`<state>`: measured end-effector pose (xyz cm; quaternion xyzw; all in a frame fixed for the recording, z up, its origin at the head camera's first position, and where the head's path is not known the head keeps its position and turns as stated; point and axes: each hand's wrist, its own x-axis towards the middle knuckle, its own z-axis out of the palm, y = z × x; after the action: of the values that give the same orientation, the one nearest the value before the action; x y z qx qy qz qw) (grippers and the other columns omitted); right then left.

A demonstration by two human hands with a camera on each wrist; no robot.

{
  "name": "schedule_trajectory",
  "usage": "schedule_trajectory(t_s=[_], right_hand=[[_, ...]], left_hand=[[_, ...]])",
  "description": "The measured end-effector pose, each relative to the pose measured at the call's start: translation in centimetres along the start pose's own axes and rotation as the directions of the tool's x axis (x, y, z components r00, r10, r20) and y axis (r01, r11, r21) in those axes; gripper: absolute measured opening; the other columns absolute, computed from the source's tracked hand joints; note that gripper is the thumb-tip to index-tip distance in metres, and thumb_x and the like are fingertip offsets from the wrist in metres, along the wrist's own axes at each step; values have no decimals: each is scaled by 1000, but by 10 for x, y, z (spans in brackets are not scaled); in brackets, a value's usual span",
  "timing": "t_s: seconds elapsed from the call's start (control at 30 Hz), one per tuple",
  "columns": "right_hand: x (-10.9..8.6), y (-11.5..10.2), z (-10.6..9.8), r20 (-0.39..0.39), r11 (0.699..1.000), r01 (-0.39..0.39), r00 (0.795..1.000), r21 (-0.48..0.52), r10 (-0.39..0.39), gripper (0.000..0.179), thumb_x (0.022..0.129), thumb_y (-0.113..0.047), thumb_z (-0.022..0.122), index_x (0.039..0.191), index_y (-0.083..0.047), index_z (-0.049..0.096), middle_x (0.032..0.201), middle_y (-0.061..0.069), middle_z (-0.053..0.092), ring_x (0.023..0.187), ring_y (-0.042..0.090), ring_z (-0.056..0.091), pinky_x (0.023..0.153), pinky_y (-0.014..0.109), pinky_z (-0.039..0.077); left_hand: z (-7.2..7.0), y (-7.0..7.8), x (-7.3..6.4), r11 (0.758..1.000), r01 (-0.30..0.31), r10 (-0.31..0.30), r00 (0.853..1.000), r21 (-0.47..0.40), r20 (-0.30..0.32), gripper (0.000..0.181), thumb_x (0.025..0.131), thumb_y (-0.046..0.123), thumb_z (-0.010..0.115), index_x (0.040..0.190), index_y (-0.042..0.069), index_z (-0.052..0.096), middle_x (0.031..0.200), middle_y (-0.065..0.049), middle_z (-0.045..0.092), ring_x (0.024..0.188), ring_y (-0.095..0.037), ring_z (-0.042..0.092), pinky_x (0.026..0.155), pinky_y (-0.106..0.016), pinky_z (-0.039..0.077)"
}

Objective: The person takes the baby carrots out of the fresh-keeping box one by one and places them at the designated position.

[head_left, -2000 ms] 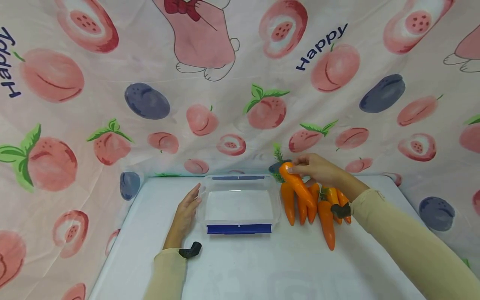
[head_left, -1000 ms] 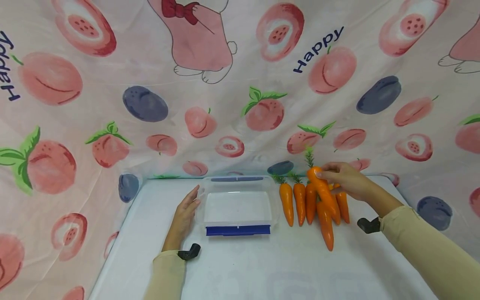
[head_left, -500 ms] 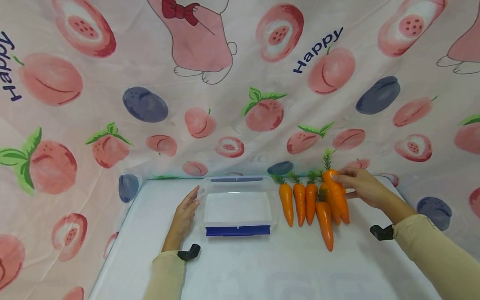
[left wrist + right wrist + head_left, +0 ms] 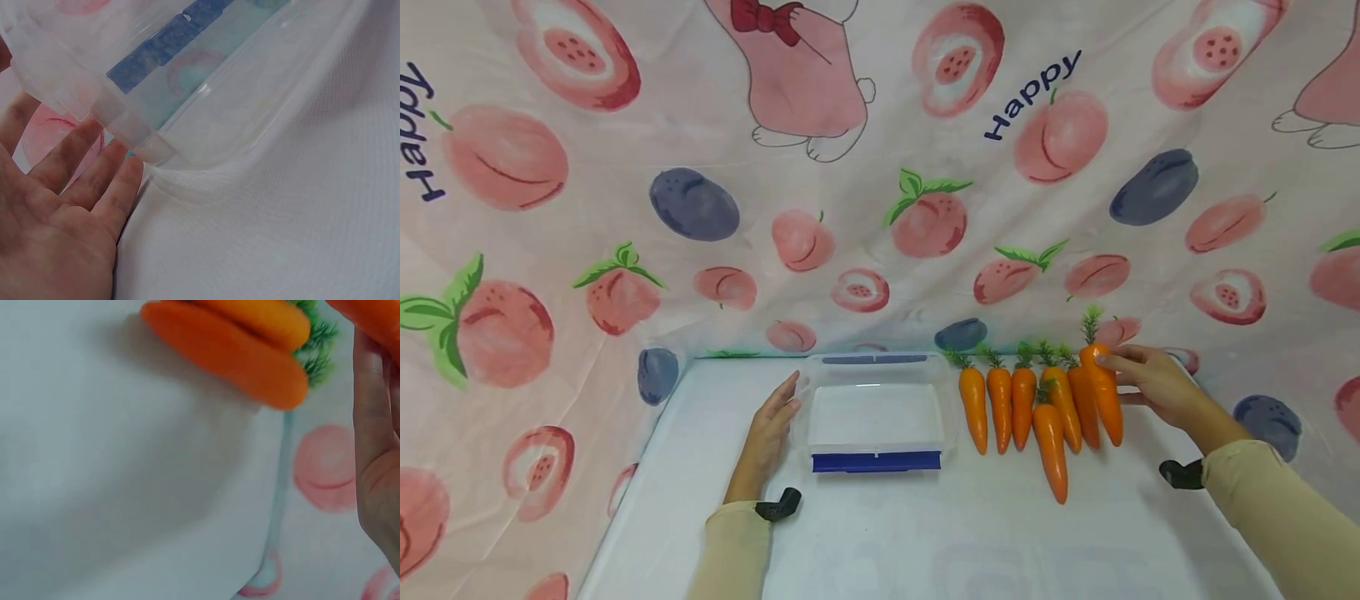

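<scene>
My right hand point(image 4: 1157, 390) pinches an orange carrot point(image 4: 1102, 396) near its leafy top, at the right end of a row of carrots point(image 4: 1022, 408). Its tip hangs down, and in the right wrist view it is apart from the carrots on the table point(image 4: 231, 353). One carrot point(image 4: 1051, 458) lies nearer the front, overlapping the row. My left hand point(image 4: 767, 437) touches the left wall of a clear plastic container point(image 4: 876, 447) with blue latches, its fingers point(image 4: 119, 194) fairly straight. The container holds nothing that I can see.
A white table point(image 4: 880, 542) bears everything. Just behind its back edge hangs a fruit-print cloth point(image 4: 850, 217), which also comes down at both sides. The container stands left of the carrots.
My right hand has carried the carrot rightward, from beside the container, over the other carrots, to the row's right end. My left hand and the container have stayed in place.
</scene>
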<state>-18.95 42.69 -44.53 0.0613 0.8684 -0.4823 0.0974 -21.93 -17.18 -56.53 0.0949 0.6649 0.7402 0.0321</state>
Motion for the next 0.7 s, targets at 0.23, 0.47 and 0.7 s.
schedule_trajectory(t_s=[0.23,0.47,0.7], right_hand=[[3,22,-6,-54,999,-21,998,32,23,91,99,-60,55,156,6,28,128,0,58,120,30,58,93,45,61],[10,39,-5,-96,997,-71,993,40,75,95,97,-65,55,153,7,32,140,20,52,121,34,58,89,42,63],[19,58,-3,-111,989,-132,984,66,139,99,97,-67,52,154,10,28,148,30,43,130,47,49,95,46,60]], left_hand=[[2,-4,-4,1000,-15,15,1000,13,-8,54,107,13,49,159,14,37,169,-12,25,159,-31,14,122,-74,3],[2,-5,-4,1000,-25,26,1000,10,-16,54,107,12,48,159,12,36,169,-13,25,159,-32,14,124,-71,5],[2,-4,-3,999,-35,35,999,-5,-5,56,106,16,51,159,9,35,169,-14,25,158,-33,14,124,-71,4]])
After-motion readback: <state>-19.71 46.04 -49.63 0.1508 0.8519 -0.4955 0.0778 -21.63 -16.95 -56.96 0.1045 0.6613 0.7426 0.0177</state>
